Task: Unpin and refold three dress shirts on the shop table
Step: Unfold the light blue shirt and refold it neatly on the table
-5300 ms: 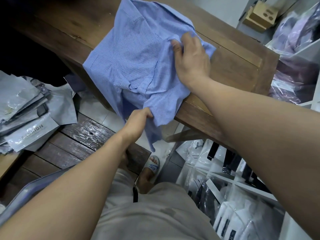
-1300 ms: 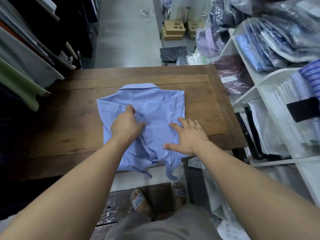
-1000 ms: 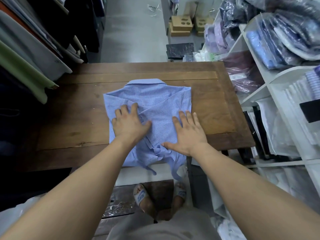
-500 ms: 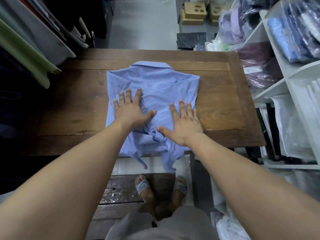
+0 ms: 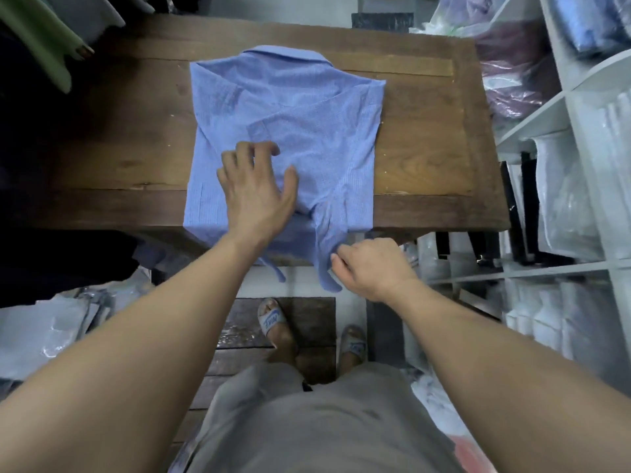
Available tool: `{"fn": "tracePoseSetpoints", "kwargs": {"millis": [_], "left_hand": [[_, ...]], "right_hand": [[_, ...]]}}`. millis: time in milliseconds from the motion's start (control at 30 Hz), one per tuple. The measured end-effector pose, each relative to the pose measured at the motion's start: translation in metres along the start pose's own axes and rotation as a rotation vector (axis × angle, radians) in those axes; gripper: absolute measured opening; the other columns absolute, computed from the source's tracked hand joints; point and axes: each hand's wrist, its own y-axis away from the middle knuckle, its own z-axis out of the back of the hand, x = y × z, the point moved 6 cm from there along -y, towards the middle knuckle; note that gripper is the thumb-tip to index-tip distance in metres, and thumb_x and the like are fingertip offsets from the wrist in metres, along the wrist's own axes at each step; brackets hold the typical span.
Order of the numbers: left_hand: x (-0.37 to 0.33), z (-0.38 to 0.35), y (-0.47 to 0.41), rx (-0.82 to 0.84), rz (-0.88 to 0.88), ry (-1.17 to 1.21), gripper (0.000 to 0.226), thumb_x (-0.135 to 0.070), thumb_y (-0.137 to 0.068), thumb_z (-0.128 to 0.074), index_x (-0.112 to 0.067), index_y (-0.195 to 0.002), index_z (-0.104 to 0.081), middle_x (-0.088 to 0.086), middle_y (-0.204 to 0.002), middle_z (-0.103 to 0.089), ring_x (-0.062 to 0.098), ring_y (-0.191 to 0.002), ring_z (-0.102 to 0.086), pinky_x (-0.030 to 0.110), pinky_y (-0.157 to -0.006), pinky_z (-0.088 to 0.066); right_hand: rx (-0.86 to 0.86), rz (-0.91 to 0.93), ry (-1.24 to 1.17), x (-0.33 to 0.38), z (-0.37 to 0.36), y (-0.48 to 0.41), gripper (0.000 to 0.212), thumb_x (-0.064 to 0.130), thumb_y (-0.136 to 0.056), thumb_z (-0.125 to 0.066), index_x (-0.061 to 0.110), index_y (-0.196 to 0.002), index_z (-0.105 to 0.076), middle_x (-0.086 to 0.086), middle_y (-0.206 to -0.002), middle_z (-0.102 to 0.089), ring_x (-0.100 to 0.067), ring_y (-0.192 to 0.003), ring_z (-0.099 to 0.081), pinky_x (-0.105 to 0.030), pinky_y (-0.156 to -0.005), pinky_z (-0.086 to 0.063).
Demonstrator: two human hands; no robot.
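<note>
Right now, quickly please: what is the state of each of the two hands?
Left hand: open, pressing on the blue shirt.
Right hand: closed, pinching the shirt's hanging tail.

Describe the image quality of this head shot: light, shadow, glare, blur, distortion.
Head view: soft, even light on the blue shirt, no glare. Head view: the table falls into deep shadow at its left end. Head view: the wide-angle lens bows and tilts the white shelves at right. Head view: the whole frame is slightly soft, without motion streaks.
</note>
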Motion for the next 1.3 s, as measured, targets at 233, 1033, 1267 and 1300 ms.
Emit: {"fn": "tracePoseSetpoints", "kwargs": {"millis": [233, 1033, 1267, 1300], "left_hand": [[-0.011, -0.003, 0.102, 0.058, -0.074, 0.116, 0.022, -0.030, -0.088, -0.058, -0.010, -0.088, -0.051, 0.004, -0.088, -0.048, 0.027, -0.081, -0.048, 0.040, -0.067, -0.040], [0.038, -0.163, 0.099, 0.493, 0.557, 0.409, 0.036, 0.006, -0.091, -0.046, -0.014, -0.062, -0.039, 0.001, -0.061, -0.045, 0.010, -0.055, -0.039, 0.018, -0.043, -0.029], [0.040, -0.165, 0.121, 0.557, 0.543, 0.431, 0.022, -0.004, -0.081, -0.060, -0.013, -0.062, -0.053, -0.001, -0.056, -0.055, 0.015, -0.058, -0.051, 0.028, -0.055, -0.041], [0.039, -0.164, 0.123, 0.535, 0.563, 0.458, 0.023, -0.007, -0.080, -0.062, -0.015, -0.061, -0.053, -0.004, -0.054, -0.055, 0.013, -0.057, -0.050, 0.026, -0.055, -0.040]], "right_hand": [[0.471, -0.274, -0.194, -0.031, -0.068, 0.033, 0.031, 0.037, -0.095, -0.044, 0.018, -0.116, -0.058, -0.014, -0.117, -0.065, -0.036, -0.108, -0.061, -0.035, -0.075, -0.043], [0.090, -0.643, -0.926, -0.065, -0.160, -0.029, 0.019, 0.014, -0.085, -0.064, 0.022, -0.077, -0.049, 0.000, -0.078, -0.061, -0.021, -0.075, -0.058, -0.033, -0.069, -0.046], [0.203, -0.578, -1.093, -0.048, -0.153, -0.014, 0.059, 0.030, -0.075, -0.078, 0.030, -0.125, -0.046, 0.009, -0.108, -0.057, -0.007, -0.098, -0.057, -0.028, -0.079, -0.050], [0.139, -0.591, -1.096, -0.049, -0.144, -0.015, 0.064, 0.031, -0.079, -0.078, 0.028, -0.133, -0.043, 0.011, -0.117, -0.053, -0.004, -0.104, -0.053, -0.025, -0.084, -0.047]]}}
